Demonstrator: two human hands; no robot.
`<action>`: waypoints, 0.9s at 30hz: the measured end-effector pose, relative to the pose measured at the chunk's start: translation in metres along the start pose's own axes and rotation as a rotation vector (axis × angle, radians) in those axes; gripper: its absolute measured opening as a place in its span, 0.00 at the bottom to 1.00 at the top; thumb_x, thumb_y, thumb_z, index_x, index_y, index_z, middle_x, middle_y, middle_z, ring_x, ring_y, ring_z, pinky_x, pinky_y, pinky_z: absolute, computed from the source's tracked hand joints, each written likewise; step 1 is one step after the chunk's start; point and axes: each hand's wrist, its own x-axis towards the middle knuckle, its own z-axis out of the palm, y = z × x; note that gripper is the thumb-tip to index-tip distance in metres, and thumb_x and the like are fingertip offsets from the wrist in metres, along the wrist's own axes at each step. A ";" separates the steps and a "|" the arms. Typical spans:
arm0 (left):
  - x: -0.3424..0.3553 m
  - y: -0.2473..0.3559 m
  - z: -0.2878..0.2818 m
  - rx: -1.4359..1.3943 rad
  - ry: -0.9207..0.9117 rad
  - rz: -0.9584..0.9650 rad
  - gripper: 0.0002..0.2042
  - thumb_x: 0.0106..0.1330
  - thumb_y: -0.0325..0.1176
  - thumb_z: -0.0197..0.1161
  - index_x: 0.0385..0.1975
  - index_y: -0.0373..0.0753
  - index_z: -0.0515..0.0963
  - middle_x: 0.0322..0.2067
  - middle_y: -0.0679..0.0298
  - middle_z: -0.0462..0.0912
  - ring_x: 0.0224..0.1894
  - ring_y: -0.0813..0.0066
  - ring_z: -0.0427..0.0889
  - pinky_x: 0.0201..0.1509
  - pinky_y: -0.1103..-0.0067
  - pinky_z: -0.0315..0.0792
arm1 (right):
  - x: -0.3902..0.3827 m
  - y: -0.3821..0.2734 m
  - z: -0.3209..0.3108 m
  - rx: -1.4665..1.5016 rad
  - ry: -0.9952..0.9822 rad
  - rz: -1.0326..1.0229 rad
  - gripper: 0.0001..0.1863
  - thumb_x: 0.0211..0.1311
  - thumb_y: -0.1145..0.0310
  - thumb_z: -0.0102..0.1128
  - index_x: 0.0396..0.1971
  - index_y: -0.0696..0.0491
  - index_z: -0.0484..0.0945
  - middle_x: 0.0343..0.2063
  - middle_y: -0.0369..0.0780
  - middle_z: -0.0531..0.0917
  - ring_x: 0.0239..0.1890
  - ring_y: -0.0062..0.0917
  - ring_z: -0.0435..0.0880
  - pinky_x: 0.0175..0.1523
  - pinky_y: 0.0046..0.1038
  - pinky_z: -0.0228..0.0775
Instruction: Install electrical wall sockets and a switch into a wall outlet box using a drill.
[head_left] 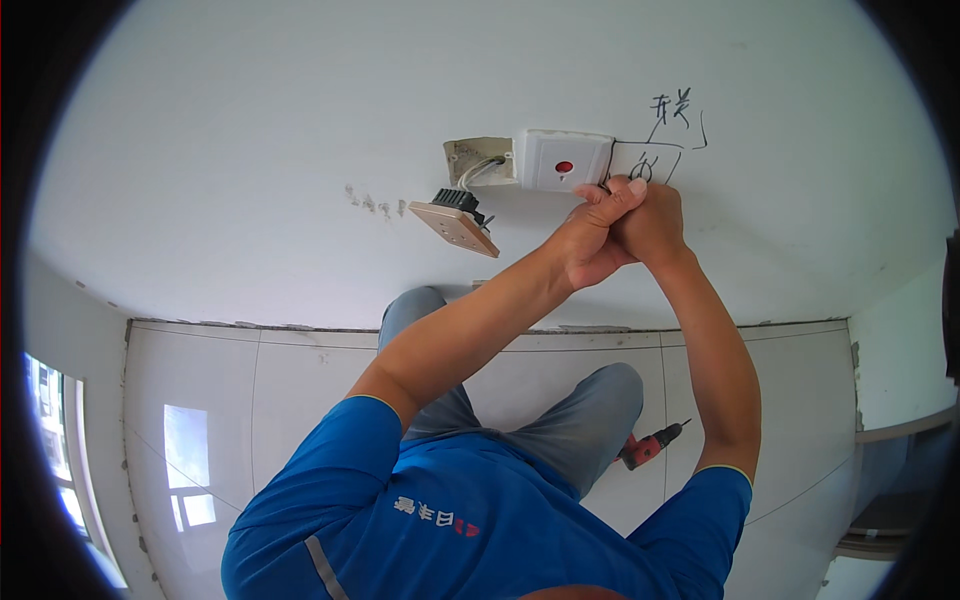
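While a window (pixel 52 430) shows far to the left of and below the white wall plate (pixel 545 160) with its round red button, dark smudges (pixel 370 205) mark the pale wall (pixel 270 120) nearer to that plate, a little lower than it. Next, below left of the plate, a beige socket faceplate (pixel 452 227) with a black back hangs tilted off the wall; pale wires (pixel 466 176) run from it up into an open recessed box (pixel 458 160), just left of the plate. The plate itself sits upright against the wall. The left hand (pixel 597 230) is at its lower right corner, though I cannot tell whether they touch. A red and black drill (pixel 645 450) lies on the tiled floor (pixel 300 400), well below the plate and to its right. The right hand (pixel 655 222), just below right of the plate, touches the left; its fingers are curled. Whether either hand's fingers are clamped on anything I cannot tell. Black pen lines (pixel 655 130) adjoin the plate's right edge, partly behind the hands.
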 end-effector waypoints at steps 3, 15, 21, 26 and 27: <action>0.013 -0.004 -0.006 -0.052 -0.032 0.005 0.19 0.70 0.45 0.69 0.52 0.43 0.73 0.49 0.65 0.77 0.56 0.70 0.75 0.63 0.68 0.71 | 0.000 0.000 0.000 -0.052 -0.017 -0.020 0.14 0.61 0.64 0.65 0.19 0.51 0.72 0.31 0.35 0.92 0.25 0.29 0.86 0.30 0.29 0.76; -0.006 -0.007 -0.006 0.009 -0.032 0.171 0.27 0.68 0.50 0.70 0.57 0.39 0.70 0.58 0.59 0.73 0.63 0.64 0.73 0.69 0.62 0.69 | -0.001 -0.019 0.003 0.071 0.016 -0.195 0.16 0.61 0.61 0.67 0.20 0.51 0.72 0.21 0.37 0.87 0.20 0.34 0.83 0.26 0.32 0.72; -0.047 -0.003 -0.023 0.089 -0.086 0.037 0.35 0.68 0.59 0.66 0.65 0.40 0.65 0.63 0.58 0.70 0.67 0.64 0.71 0.71 0.59 0.67 | -0.025 -0.030 0.015 0.001 0.040 -0.206 0.13 0.65 0.63 0.63 0.24 0.52 0.73 0.16 0.40 0.79 0.20 0.41 0.79 0.26 0.36 0.69; -0.064 -0.012 -0.036 0.042 -0.082 -0.016 0.33 0.73 0.57 0.60 0.68 0.39 0.63 0.66 0.55 0.69 0.69 0.60 0.70 0.70 0.57 0.69 | -0.043 -0.020 0.003 0.033 0.075 -0.121 0.04 0.68 0.72 0.57 0.38 0.53 0.79 0.27 0.42 0.86 0.28 0.40 0.85 0.32 0.37 0.75; -0.063 -0.012 -0.038 0.017 -0.075 0.000 0.32 0.74 0.56 0.59 0.68 0.38 0.63 0.66 0.55 0.68 0.68 0.60 0.70 0.70 0.57 0.70 | -0.040 -0.020 -0.002 0.028 0.080 -0.142 0.04 0.68 0.73 0.56 0.39 0.54 0.80 0.29 0.42 0.86 0.29 0.40 0.86 0.33 0.37 0.76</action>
